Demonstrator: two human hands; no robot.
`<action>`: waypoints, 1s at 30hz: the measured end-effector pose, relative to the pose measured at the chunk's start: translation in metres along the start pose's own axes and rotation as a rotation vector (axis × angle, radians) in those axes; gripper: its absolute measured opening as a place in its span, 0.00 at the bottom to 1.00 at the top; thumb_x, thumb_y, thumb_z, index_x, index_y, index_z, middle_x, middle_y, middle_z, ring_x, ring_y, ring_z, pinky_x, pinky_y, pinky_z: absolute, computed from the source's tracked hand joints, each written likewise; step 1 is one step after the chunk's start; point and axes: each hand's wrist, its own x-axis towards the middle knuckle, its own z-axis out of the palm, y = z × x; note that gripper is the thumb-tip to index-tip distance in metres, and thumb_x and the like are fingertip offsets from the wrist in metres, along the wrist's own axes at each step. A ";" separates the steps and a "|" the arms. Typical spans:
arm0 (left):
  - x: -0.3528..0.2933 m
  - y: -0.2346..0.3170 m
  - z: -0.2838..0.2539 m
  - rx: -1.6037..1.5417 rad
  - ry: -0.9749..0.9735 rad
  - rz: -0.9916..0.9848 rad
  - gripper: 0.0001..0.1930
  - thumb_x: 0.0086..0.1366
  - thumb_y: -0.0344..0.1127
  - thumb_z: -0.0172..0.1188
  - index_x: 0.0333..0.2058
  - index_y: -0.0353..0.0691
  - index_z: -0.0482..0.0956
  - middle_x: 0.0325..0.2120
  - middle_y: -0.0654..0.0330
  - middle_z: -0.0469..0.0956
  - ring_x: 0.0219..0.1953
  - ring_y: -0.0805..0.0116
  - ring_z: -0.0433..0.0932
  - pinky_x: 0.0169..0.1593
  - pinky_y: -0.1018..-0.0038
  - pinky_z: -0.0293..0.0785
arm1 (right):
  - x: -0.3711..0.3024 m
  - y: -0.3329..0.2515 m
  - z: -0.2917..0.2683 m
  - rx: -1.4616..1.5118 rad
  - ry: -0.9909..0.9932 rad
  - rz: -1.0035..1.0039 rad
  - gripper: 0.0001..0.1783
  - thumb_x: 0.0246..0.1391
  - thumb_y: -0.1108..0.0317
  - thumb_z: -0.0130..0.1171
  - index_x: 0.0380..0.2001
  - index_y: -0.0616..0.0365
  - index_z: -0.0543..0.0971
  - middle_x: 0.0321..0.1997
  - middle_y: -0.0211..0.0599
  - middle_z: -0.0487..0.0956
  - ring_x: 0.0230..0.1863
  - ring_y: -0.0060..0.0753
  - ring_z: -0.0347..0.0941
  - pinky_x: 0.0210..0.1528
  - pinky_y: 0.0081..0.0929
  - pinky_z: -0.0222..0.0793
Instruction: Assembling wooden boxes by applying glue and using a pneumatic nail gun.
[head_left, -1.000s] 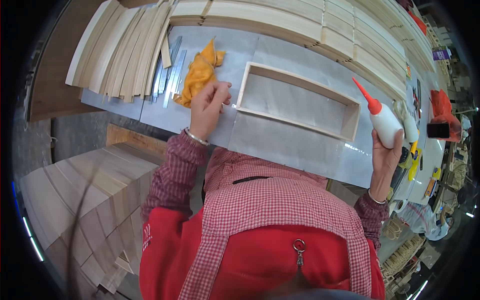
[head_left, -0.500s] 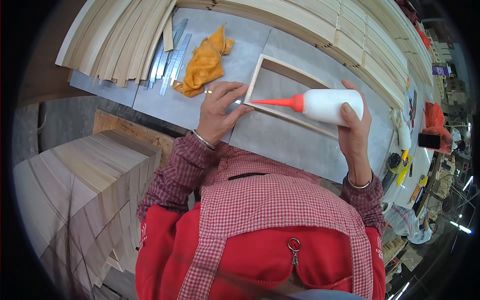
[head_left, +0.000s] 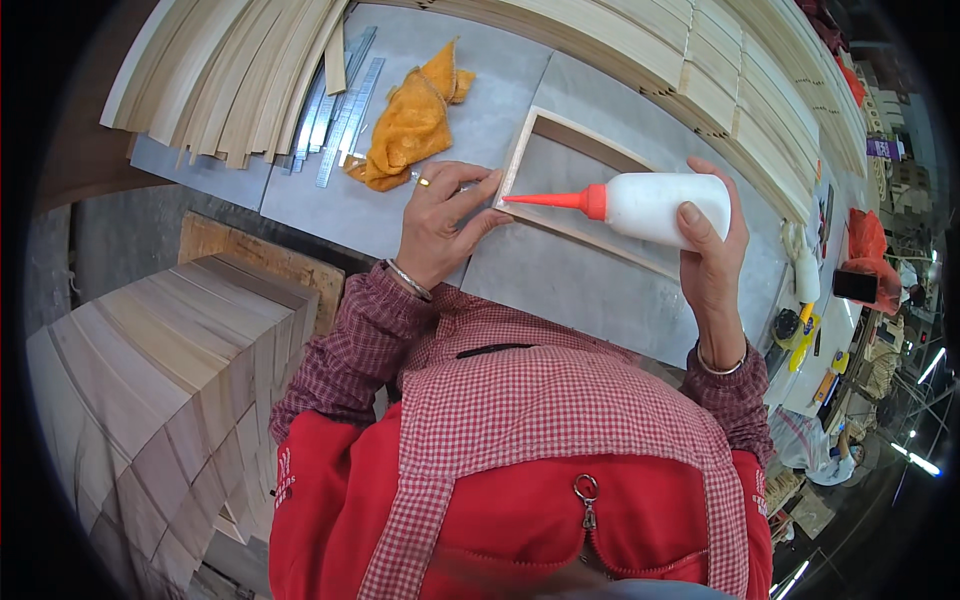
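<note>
A rectangular frame of thin pale wood (head_left: 516,152) lies on the grey tabletop. My left hand (head_left: 438,222) grips its near left corner between thumb and fingers. In my right hand (head_left: 716,262) is a white squeeze bottle (head_left: 652,208) with a long red nozzle, held on its side above the frame. The nozzle tip is right at the corner beside my left fingertips; whether it touches the wood I cannot tell. The bottle hides the frame's right end.
An orange cloth (head_left: 410,125) and several metal rulers (head_left: 350,120) lie left of the frame. Stacked wooden strips (head_left: 215,80) stand far left, more stacked boards (head_left: 640,45) along the back. A pile of wood blocks (head_left: 150,350) is at my left. Farther right, a person is partly visible.
Both hands keep their holds on the frame and the bottle. The view has shifted slightly; the nozzle tip stays at the same corner.
</note>
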 end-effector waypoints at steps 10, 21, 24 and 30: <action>-0.001 -0.001 0.000 -0.009 -0.008 -0.016 0.17 0.49 0.35 0.68 0.40 0.42 0.82 0.38 0.63 0.75 0.39 0.68 0.68 0.43 0.75 0.67 | 0.019 -0.003 -0.002 -0.027 0.049 -0.063 0.27 0.45 0.69 0.64 0.50 0.56 0.68 0.43 0.42 0.70 0.41 0.37 0.70 0.45 0.28 0.69; 0.001 0.001 -0.002 -0.041 -0.010 -0.040 0.16 0.48 0.33 0.68 0.39 0.40 0.82 0.38 0.62 0.75 0.39 0.67 0.69 0.43 0.75 0.67 | 0.052 -0.008 -0.006 -0.034 0.087 -0.113 0.24 0.46 0.69 0.64 0.48 0.57 0.70 0.41 0.40 0.72 0.40 0.33 0.69 0.44 0.25 0.67; 0.001 0.002 -0.002 -0.050 -0.016 -0.047 0.16 0.48 0.32 0.68 0.39 0.40 0.83 0.38 0.62 0.75 0.39 0.67 0.69 0.43 0.76 0.68 | 0.055 -0.009 -0.005 -0.023 0.106 -0.120 0.23 0.46 0.69 0.63 0.47 0.57 0.70 0.40 0.40 0.72 0.39 0.33 0.69 0.43 0.25 0.67; 0.001 0.003 -0.002 -0.059 -0.008 -0.053 0.16 0.47 0.32 0.68 0.39 0.40 0.83 0.38 0.61 0.75 0.39 0.67 0.69 0.43 0.76 0.67 | 0.054 -0.009 -0.012 -0.024 0.116 -0.126 0.23 0.46 0.70 0.63 0.46 0.57 0.71 0.39 0.39 0.73 0.39 0.32 0.69 0.44 0.24 0.66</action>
